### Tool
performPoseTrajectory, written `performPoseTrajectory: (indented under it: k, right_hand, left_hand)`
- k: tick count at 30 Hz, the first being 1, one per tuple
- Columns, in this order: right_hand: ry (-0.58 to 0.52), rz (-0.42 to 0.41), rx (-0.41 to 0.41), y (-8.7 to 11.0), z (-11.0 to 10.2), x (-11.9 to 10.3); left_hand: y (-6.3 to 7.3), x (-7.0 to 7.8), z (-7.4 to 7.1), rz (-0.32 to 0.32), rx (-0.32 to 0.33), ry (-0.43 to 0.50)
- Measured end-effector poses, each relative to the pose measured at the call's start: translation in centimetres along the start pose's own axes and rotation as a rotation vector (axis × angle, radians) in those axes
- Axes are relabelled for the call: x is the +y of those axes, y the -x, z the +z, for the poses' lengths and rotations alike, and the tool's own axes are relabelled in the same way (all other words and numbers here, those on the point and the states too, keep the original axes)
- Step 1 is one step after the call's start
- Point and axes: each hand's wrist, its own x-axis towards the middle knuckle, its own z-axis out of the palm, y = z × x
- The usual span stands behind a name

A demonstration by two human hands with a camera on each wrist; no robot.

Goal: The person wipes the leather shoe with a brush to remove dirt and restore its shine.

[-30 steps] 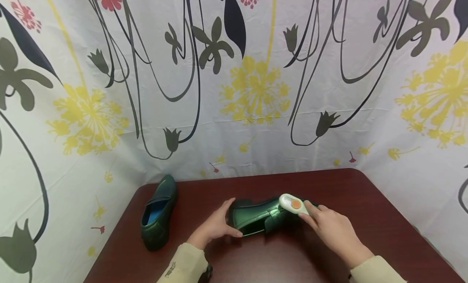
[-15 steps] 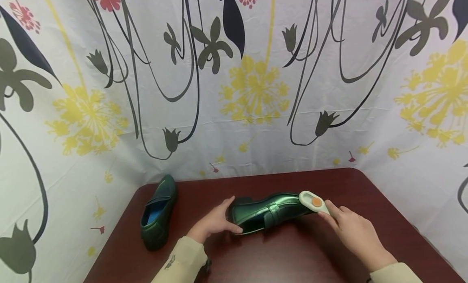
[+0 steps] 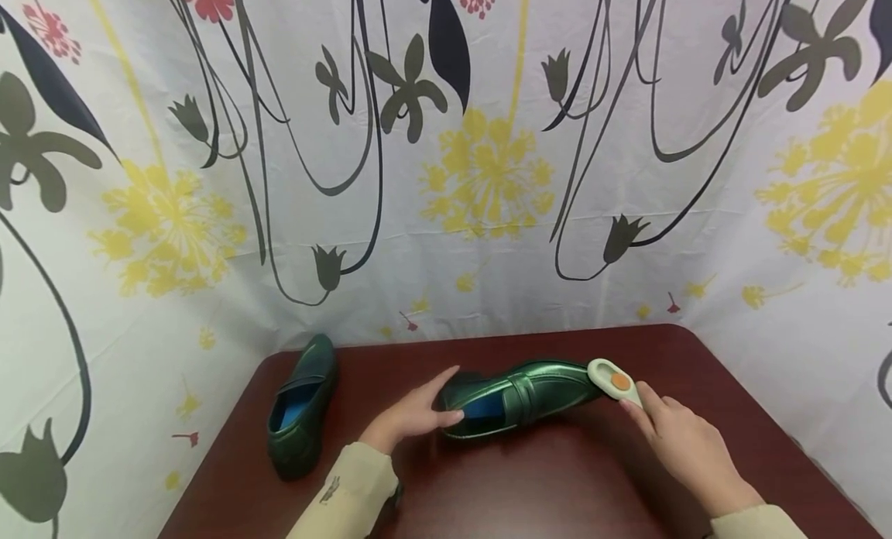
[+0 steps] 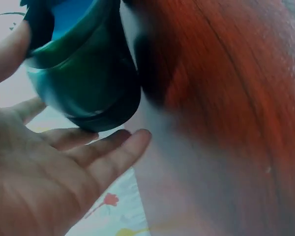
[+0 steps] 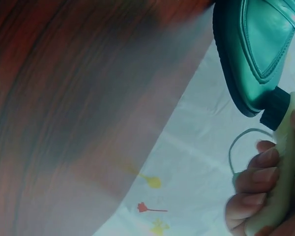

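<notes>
A shiny green loafer (image 3: pixel 550 392) lies across the middle of the head view, toe to the right, its blue insole showing. My left hand (image 3: pixel 416 410) grips it at the heel, the thumb at the opening's rim. In the left wrist view several fingers (image 4: pixel 113 152) reach out beneath the heel (image 4: pixel 88 93). My right hand (image 3: pixel 686 442) holds a cream-handled shoe brush (image 3: pixel 613 380) with an orange button. In the right wrist view its dark head (image 5: pixel 276 108) touches the toe tip (image 5: pixel 253 98); whether it is bristle or sponge I cannot tell.
A second green loafer (image 3: pixel 303 407) stands at the left of the dark red-brown table (image 3: pixel 530 485), toe pointing away. A white cloth with a flower print (image 3: pixel 488 291) hangs behind the table and along its sides.
The shoe brush has moved right along the loafer, from near the strap to the toe tip. The loafer has rolled in my left hand, so its opening and blue insole show more.
</notes>
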Motion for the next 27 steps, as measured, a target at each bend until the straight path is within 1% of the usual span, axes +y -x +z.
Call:
performPoseTrajectory:
  k: [4,7,9,14,15,17,19,20,22,24,27]
  right_hand:
    - [-0.05,0.015,0.014,-0.1,0.2,0.4]
    - [-0.08,0.028,0.012,-0.1,0.2,0.7]
    - [-0.085,0.034,0.005,0.0,0.3,0.9]
    - [-0.091,0.041,-0.027,0.4,0.8,1.3]
    - [-0.091,0.041,-0.029,0.4,0.9,1.3]
    - [-0.092,0.039,-0.023,0.6,1.2,1.3]
    - [-0.092,0.035,-0.013,0.8,1.4,1.2]
    - [-0.093,0.033,-0.008,1.0,1.5,1.1]
    - [-0.095,0.026,-0.003,1.3,1.6,0.9]
    - [-0.096,0.024,0.003,1.5,1.8,0.7]
    - [-0.098,0.02,0.002,1.7,2.0,0.4]
  left_hand:
    - [-0.3,-0.1,0.6,-0.041,0.02,0.111]
    - [-0.7,-0.1,1.0,-0.046,0.068,0.134]
    - [-0.9,0.1,1.2,-0.024,0.134,0.111]
    - [-1.5,0.7,1.6,0.061,0.353,0.004]
    - [-1.7,0.8,1.7,0.07,0.387,-0.01]
    - [-1.9,1.0,1.8,0.075,0.431,-0.015]
    - [-2.1,1.1,1.9,0.072,0.446,-0.018]
    - [-2.2,1.1,1.9,0.063,0.445,-0.016]
    - [-2.3,1.0,1.8,0.066,0.433,-0.014]
    - [-2.4,0.8,1.6,0.068,0.403,-0.011]
    - [-2.8,0.7,1.3,0.05,0.339,-0.005]
